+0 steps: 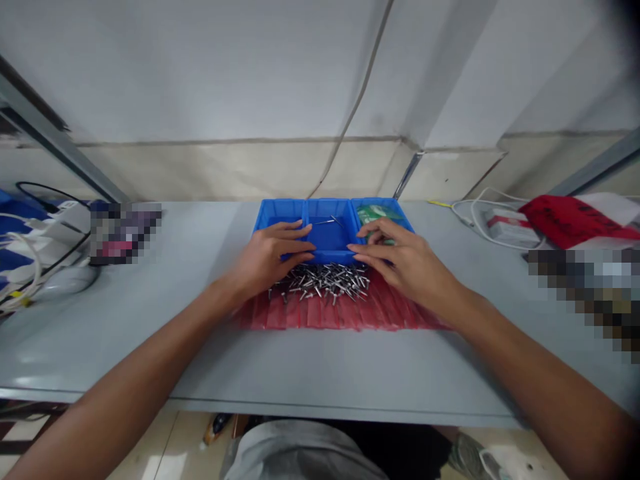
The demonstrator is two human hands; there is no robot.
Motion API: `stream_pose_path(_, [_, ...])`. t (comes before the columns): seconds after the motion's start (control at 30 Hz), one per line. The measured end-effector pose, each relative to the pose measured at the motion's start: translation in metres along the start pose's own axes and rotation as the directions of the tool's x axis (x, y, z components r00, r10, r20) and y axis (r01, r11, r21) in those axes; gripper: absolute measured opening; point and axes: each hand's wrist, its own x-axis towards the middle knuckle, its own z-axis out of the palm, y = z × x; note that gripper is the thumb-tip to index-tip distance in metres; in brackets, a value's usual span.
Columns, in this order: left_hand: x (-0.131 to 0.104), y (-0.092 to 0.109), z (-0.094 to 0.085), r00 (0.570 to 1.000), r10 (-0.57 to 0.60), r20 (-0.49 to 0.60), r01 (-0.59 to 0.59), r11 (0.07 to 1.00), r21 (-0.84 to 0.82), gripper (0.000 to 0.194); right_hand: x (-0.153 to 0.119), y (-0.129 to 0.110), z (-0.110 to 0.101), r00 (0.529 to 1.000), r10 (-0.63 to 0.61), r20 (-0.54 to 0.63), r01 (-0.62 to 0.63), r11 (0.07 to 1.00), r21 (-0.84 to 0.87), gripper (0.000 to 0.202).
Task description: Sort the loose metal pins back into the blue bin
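Three blue plastic bins stand side by side. My left hand [275,252] is at the near left corner of the middle bin [332,255], its fingers curled at the rim. On the opposite corner, my right hand [406,257] has its thumb and fingers bent around the edge. One or two thin metal pins [327,221] lie inside that middle bin. Just in front of it is a heap of silver rivets [330,280], spread over a row of red plastic bags [320,313]. Green packets [376,212] fill part of the right bin [406,215]; my left hand partly covers the left bin [265,215].
White adapters [65,227] and cables crowd the left end of the grey table [125,320], beside a grey computer mouse [67,281]. Over on the right are a small white box [513,228], a looped cable and a red bag [560,223]. A wall rises behind the bins.
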Motion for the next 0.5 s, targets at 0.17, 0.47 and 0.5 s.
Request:
stream_pose_path(0.17, [0.000,0.004,-0.003,0.998,-0.023,0.054,0.021,0.999,0.034,0.020,0.001,-0.002,-0.002,0.999,-0.035,-0.035,0.036,0.999,0.036,0.023])
stream_pose_path(0.47, [-0.001,0.007,-0.005,0.999,-0.007,0.050,0.003,0.996,0.090,0.025,0.005,-0.046,0.004,0.976,-0.117,0.186,0.130,0.990,-0.061,0.031])
stream_pose_path(0.5, [-0.001,0.009,-0.006,0.999,-0.006,0.051,0.000,0.994,0.106,0.027,0.006,-0.047,0.005,0.971,-0.105,0.213,0.119,0.992,-0.052,0.032])
